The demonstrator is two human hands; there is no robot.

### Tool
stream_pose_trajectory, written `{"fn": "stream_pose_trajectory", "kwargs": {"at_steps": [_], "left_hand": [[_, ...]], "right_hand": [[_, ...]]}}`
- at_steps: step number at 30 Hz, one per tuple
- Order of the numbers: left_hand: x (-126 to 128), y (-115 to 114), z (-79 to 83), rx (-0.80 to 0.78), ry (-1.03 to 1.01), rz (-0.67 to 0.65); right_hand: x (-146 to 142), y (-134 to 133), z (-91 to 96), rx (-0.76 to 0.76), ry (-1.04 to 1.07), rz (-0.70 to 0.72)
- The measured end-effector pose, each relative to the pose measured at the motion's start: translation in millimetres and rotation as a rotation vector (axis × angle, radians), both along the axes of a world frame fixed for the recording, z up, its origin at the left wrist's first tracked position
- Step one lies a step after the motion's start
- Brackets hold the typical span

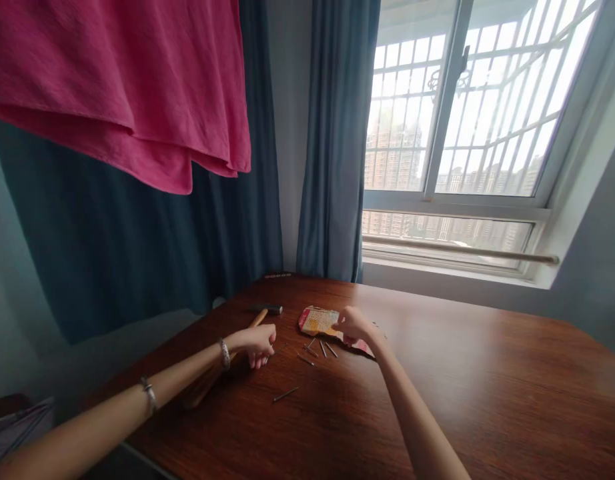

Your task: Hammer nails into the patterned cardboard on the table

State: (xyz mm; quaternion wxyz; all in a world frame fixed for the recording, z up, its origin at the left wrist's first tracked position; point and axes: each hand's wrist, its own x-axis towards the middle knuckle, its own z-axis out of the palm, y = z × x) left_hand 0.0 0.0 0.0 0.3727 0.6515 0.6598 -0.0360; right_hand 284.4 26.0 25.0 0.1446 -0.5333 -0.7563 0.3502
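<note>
My left hand is closed, its fingers curled down just above the table, and whatever they hold is hidden. A thin nail shows right beside its fingertips. Under and behind that wrist lies a hammer with a wooden handle and a dark metal head. My right hand is bent into a pinch over a torn, flat piece of printed cardboard; what is between the fingers cannot be made out. Several loose nails lie between the hands, and a single nail rests closer to me.
Everything lies on a brown wooden table. Blue curtains hang behind it, and a pink cloth hangs at upper left. A barred window with a horizontal rail is at the right. Striped fabric shows at lower left.
</note>
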Motion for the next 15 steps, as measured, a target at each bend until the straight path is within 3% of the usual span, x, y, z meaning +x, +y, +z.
{"fn": "stream_pose_trajectory", "kwargs": {"at_steps": [6, 10, 12, 15], "left_hand": [[-9.1, -17.3, 13.1, -0.05, -0.036, 0.033], [-12.7, -27.5, 20.2, -0.014, -0.02, -0.044], [-11.7, -28.5, 24.0, 0.067, 0.032, -0.078], [-2.1, -22.2, 32.5, 0.313, 0.128, -0.121]], "right_hand": [[56.9, 8.2, 13.1, -0.168, -0.035, -0.092], [86.8, 11.6, 14.3, -0.2, -0.039, -0.148], [98.3, 13.9, 12.2, -0.198, -0.037, -0.167], [109.5, 18.3, 5.4, -0.153, -0.038, -0.209]]}}
